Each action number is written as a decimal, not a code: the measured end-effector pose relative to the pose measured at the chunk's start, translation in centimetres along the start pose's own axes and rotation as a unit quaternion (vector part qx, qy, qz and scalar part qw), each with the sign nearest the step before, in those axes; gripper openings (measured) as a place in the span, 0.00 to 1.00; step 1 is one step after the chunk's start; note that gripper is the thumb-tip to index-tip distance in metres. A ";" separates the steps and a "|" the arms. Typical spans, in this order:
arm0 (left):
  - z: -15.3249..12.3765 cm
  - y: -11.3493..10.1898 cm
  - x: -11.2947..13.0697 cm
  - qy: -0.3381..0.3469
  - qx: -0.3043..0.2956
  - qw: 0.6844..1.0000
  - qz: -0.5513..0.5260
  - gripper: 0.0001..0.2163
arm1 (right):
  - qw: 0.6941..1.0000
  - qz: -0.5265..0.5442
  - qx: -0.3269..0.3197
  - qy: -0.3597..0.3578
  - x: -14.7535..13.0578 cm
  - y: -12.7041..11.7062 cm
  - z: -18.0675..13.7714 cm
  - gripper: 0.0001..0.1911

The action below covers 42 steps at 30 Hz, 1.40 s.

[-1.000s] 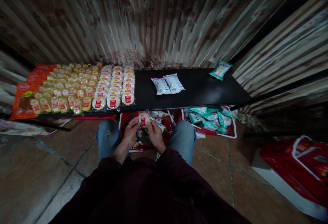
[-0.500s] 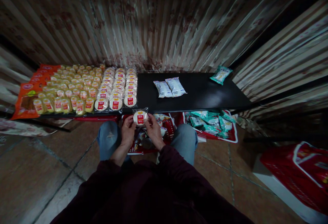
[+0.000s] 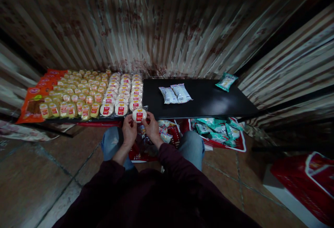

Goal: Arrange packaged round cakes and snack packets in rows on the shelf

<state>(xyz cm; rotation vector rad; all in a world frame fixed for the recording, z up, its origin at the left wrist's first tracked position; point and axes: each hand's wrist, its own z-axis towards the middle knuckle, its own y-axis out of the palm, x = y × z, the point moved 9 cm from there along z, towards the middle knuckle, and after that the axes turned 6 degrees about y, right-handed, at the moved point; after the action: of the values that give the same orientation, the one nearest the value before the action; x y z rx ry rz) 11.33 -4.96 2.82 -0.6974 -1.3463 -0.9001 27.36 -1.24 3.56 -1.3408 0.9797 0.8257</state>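
Between my left hand (image 3: 129, 130) and my right hand (image 3: 151, 127) is a round white rice cracker pack (image 3: 139, 115) in clear wrap with a red label. Each hand pinches one side of it. It is at the front edge of the black shelf (image 3: 203, 108), at the near end of the third column of matching packs (image 3: 121, 109). To the left stand rows of small yellow-wrapped snacks (image 3: 75, 97). Farther left lie orange bags (image 3: 33, 104).
Two white-and-blue packets (image 3: 175, 94) lie mid-shelf, and a green packet (image 3: 226, 82) is near its right end. Below, red baskets hold mixed packets (image 3: 167, 136) and green packets (image 3: 217, 130). A red bag (image 3: 305, 182) sits on a white box at right. A striped curtain (image 3: 156, 22) hangs behind.
Both hands have moved the rice cracker pack forward, from in front of the shelf up to the near end of the third column. The view has shifted slightly.
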 end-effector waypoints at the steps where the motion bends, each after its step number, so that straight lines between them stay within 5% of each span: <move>1: 0.2 0.1 0.4 0.007 -0.004 1.000 0.008 0.14 | 1.000 0.000 0.001 -0.005 -0.3 0.2 0.4 0.19; 8: 1.4 0.1 0.6 0.008 -0.023 1.000 0.007 0.17 | 1.000 0.017 0.019 0.004 -0.1 1.6 2.1 0.19; 17: 1.9 0.0 1.1 0.102 -0.038 0.993 0.055 0.17 | 1.000 0.000 0.014 -0.016 -0.2 2.4 3.2 0.18; 24: 1.8 0.9 0.9 0.220 -0.082 0.936 0.261 0.17 | 0.996 -0.049 0.021 -0.068 -0.6 2.9 3.5 0.18; 30: 0.8 1.7 1.4 0.269 -0.097 0.899 0.332 0.18 | 0.982 -0.131 0.052 -0.125 -1.1 2.8 3.0 0.18; 37: -0.2 3.3 1.3 0.314 -0.143 0.837 0.425 0.22 | 0.979 -0.139 0.060 -0.134 -1.3 2.8 2.7 0.21; 42: -0.1 3.7 0.5 0.312 -0.157 0.821 0.451 0.22 | 0.979 -0.149 0.061 -0.125 -1.2 2.9 2.6 0.22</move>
<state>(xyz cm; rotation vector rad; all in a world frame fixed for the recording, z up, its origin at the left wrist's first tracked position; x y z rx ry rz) 14.53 -3.22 3.58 -1.0443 -0.1825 -0.4746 24.50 1.64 3.45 -1.2075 0.6039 0.6735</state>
